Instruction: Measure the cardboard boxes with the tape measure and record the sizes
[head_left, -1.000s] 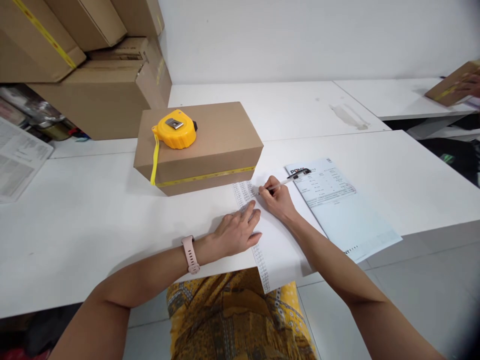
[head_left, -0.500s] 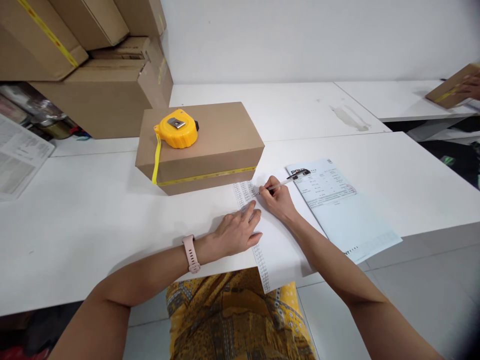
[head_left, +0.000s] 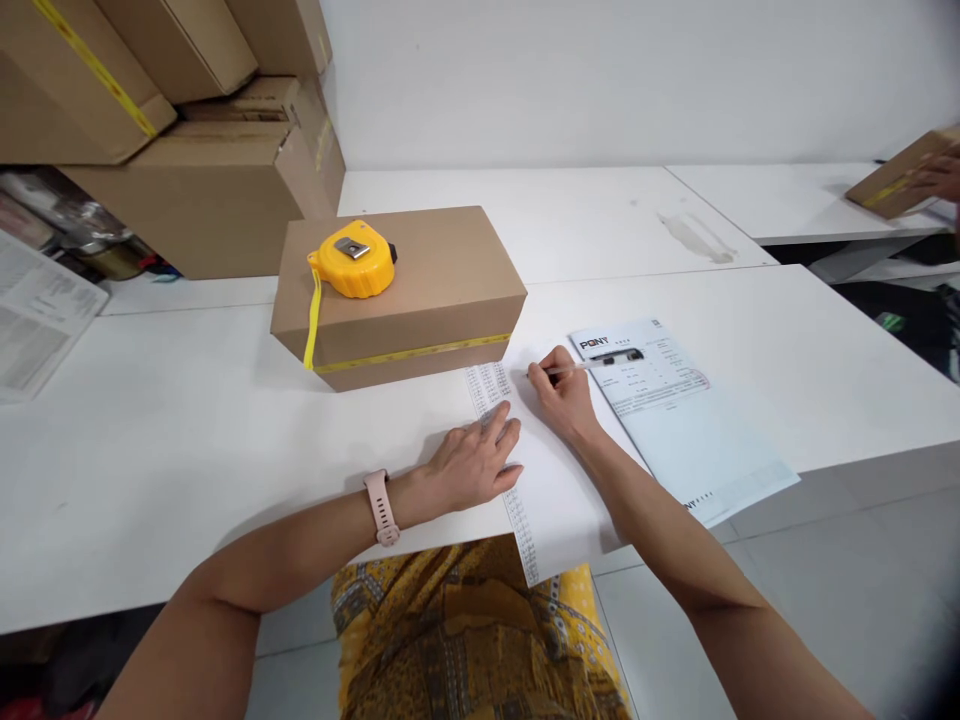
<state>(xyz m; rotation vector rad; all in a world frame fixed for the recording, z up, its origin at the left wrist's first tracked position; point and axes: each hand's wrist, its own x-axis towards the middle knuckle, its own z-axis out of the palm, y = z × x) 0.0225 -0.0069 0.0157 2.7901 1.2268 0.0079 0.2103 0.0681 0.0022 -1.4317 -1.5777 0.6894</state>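
My right hand (head_left: 566, 400) is closed around a pen (head_left: 619, 356) with a clear barrel and a dark clip, its tip close to a sheet of white paper (head_left: 562, 510). Handwritten columns run down the paper's left side. My left hand (head_left: 476, 460) lies on that left side, fingers stretched out and holding nothing. Beyond the hands stands a brown cardboard box (head_left: 442, 255). A yellow tape measure (head_left: 354, 260) sits on top of it, with its yellow blade bent down and stretched along the box's front face.
A printed pale blue booklet (head_left: 705, 440) lies right of the paper. Several cardboard boxes (head_left: 217, 190) are stacked at the back left, near a clear plastic holder (head_left: 45, 320). At far right, another person's hand (head_left: 937, 178) touches a box (head_left: 892, 185) on the white table (head_left: 862, 370).
My right hand has shifted slightly right, lifting the pen tip away from the written columns, and the pen lies flatter. My left hand has stayed in place.
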